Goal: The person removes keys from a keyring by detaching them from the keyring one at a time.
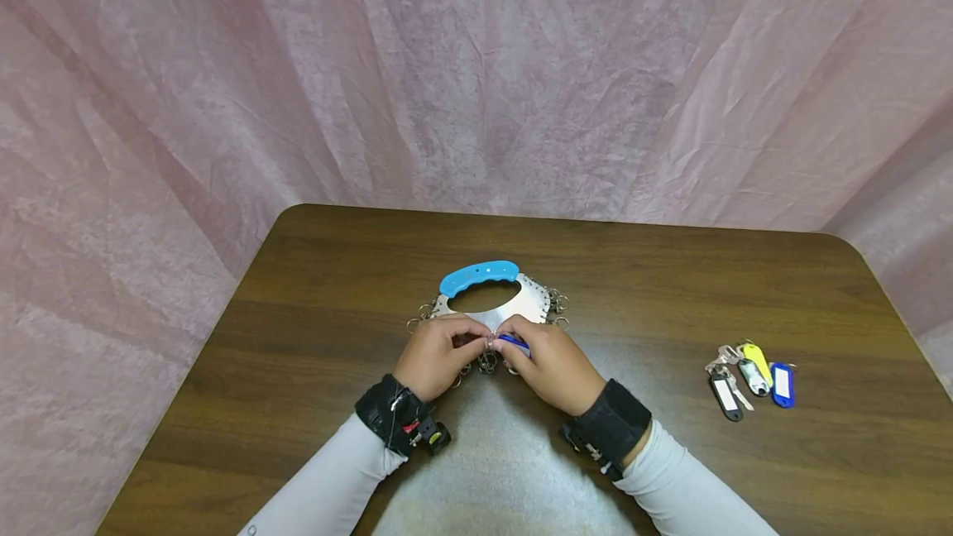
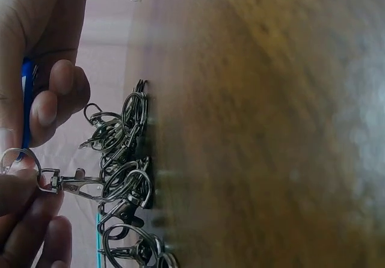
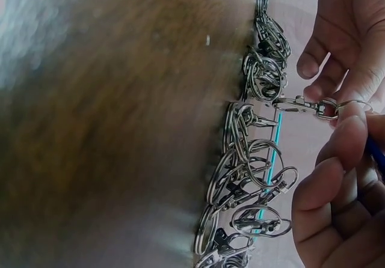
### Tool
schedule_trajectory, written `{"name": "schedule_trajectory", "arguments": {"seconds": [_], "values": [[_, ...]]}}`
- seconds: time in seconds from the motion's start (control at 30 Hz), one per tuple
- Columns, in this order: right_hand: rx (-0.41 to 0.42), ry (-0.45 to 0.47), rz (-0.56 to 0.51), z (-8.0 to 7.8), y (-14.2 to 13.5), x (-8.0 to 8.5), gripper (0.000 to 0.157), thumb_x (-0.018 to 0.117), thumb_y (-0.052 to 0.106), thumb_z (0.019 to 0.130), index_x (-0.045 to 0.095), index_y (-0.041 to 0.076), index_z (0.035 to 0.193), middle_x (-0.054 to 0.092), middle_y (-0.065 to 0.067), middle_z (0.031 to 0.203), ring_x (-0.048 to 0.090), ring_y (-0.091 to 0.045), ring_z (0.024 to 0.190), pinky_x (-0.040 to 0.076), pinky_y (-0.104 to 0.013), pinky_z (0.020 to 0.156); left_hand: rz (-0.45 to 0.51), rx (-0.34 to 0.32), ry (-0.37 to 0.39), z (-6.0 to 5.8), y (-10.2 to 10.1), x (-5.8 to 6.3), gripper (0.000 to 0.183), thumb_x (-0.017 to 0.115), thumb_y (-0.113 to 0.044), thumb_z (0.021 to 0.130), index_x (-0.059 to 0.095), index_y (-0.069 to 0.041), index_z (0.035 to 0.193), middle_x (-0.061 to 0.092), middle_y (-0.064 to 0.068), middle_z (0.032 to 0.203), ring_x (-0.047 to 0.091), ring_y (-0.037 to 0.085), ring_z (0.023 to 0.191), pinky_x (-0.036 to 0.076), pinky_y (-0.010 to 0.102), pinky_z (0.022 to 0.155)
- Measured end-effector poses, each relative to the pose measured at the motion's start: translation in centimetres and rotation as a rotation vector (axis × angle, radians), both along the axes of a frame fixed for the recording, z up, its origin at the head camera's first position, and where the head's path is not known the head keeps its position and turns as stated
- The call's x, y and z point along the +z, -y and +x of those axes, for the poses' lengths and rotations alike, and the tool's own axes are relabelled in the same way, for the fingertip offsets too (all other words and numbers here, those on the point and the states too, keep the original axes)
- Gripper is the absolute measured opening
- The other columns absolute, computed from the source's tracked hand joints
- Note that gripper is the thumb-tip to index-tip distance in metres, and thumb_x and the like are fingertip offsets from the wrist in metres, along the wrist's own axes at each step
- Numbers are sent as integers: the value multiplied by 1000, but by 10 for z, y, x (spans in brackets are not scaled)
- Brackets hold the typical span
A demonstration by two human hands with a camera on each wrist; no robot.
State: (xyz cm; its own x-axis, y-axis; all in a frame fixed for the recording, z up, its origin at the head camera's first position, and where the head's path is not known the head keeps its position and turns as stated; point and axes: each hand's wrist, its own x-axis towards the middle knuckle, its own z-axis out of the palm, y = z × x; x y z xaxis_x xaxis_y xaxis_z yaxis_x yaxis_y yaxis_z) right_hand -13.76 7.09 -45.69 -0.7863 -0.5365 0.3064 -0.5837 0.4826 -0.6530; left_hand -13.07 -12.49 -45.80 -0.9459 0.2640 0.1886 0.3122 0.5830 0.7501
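Observation:
My left hand (image 1: 439, 354) pinches a metal split ring (image 2: 37, 160) hanging from a swivel snap clip (image 2: 78, 184). Facing it, my right hand (image 1: 554, 366) grips a blue key tag (image 1: 515, 343), its fingertips right at the same ring. The clip is hooked to the lower edge of a silver metal key holder (image 1: 532, 300) with a blue handle (image 1: 479, 275), flat on the table. Several more clips and rings (image 3: 264, 79) line the holder's edge in both wrist views. My fingers hide part of the tag and ring.
On the right of the wooden table (image 1: 298, 337) lies a bunch of keys (image 1: 728, 354) with a yellow tag (image 1: 755, 358), a black tag (image 1: 725, 397) and a blue tag (image 1: 782, 385). A pink curtain (image 1: 476, 89) hangs behind the table's far edge.

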Motion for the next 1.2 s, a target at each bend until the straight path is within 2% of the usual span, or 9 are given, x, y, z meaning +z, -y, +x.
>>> {"name": "schedule_trajectory", "arguments": {"seconds": [0.27,0.57,0.8,0.97,1.2], "values": [[-29,-24,16,1,0,-1,7,58,20,95,57,19,89,49,14,68,48,-3,61,43,-24,57,4,-3,-50,1,-1,0,9,73,-19,84,72,-26,90,63,-19,90,56,-4,82,48,23,68],[-46,-45,49,2,0,-2,6,60,21,94,58,18,89,51,13,69,48,-3,60,44,-25,57,-1,-26,-105,1,-1,-1,12,73,-15,83,71,-25,90,62,-18,88,56,-2,79,47,23,67],[-28,-51,3,2,1,-2,5,59,23,95,58,20,91,53,14,72,50,-3,62,44,-25,58,-1,3,-70,2,-1,-1,11,72,-17,84,69,-25,92,58,-17,85,51,1,70,46,24,60],[-7,-54,-10,1,1,-3,4,58,25,96,58,21,94,52,15,73,50,-2,64,44,-25,58,3,16,-43,1,-1,-2,10,71,-16,86,69,-24,92,58,-17,85,52,1,69,46,24,60],[27,-80,-14,-1,1,-2,4,60,23,94,60,19,94,57,15,83,54,0,74,47,-26,65,11,33,4,0,0,-3,7,68,-20,88,69,-25,93,58,-16,85,53,1,70,47,25,61]]}}
